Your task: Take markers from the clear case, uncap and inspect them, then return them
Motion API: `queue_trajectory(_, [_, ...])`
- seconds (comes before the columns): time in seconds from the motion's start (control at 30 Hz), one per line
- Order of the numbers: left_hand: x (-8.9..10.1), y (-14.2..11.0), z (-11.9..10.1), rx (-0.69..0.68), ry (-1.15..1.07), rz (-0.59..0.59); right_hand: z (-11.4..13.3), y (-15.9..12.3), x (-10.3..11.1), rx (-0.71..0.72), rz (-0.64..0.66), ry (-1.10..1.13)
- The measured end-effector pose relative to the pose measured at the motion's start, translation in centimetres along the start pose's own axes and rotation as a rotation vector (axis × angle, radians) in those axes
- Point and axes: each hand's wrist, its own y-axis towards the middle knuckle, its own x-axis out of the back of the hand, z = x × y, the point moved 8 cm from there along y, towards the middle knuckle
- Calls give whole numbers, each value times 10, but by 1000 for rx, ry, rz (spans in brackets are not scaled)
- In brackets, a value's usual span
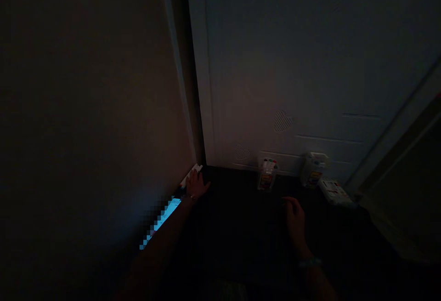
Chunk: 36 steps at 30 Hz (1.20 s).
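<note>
At the far left of a dark table, my left hand lies with its fingers spread over a white object along the wall. That object is partly covered and too dark to name. My right hand is over the right part of the table, its fingers loosely bent to the left and apart, nothing seen in them. Nearest to it is a clear container of markers, upright near the back panel. The room is very dim, so finger details are faint.
Farther right stand another clear container and a flat white box. A lit screen, partly pixelated, glows beside my left forearm. A wall bounds the left, and a pale panel with heart patterns rises behind the table.
</note>
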Motion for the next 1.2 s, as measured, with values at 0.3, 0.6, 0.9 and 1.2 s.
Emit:
queue_trajectory(0.3, [-8,5,-5,-126,40,-30,-8,3,-2,10,17,-7])
queue_trajectory(0.6, [-2,4,-22,-212,-133,39,-1,1,-4,5,39,-9])
queue_trajectory(0.9, [-2,-33,-58,-194,-317,271,-3,1,-9,28,80,-15])
queue_trajectory(1.2, [3,-144,-158,-294,-1213,511,32,-32,-46,12,466,144])
